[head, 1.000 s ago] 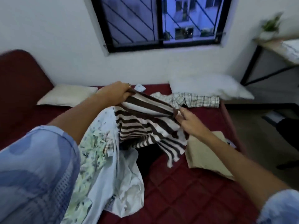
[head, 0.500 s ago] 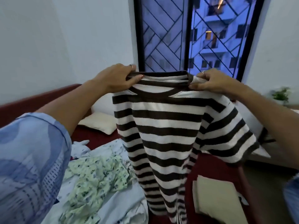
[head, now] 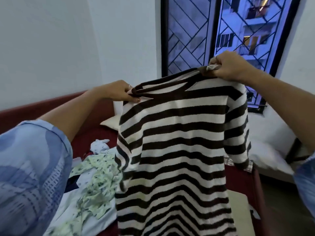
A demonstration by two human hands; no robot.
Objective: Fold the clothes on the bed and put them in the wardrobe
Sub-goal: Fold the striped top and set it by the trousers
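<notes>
A brown-and-white striped top (head: 179, 142) hangs in the air in front of me, spread out and tilted, its right shoulder higher than its left. My left hand (head: 117, 91) pinches the left shoulder by the neckline. My right hand (head: 228, 66) grips the right shoulder, up in front of the window. The top's hem drops out of view at the bottom. Below left, on the red bed (head: 95, 133), lie a green floral garment (head: 97, 181) and a pale blue one (head: 81, 217). The wardrobe is not in view.
A cream pillow (head: 110, 122) lies by the red headboard. A white pillow (head: 267, 155) and a checked garment (head: 230, 161) sit to the right. A folded beige cloth (head: 240, 212) lies near the bed's right edge. A barred window (head: 213, 36) is straight ahead.
The striped top went from bunched low over the bed to held up and spread. Since half a second ago my right hand has risen and my left has dropped, tilting it.
</notes>
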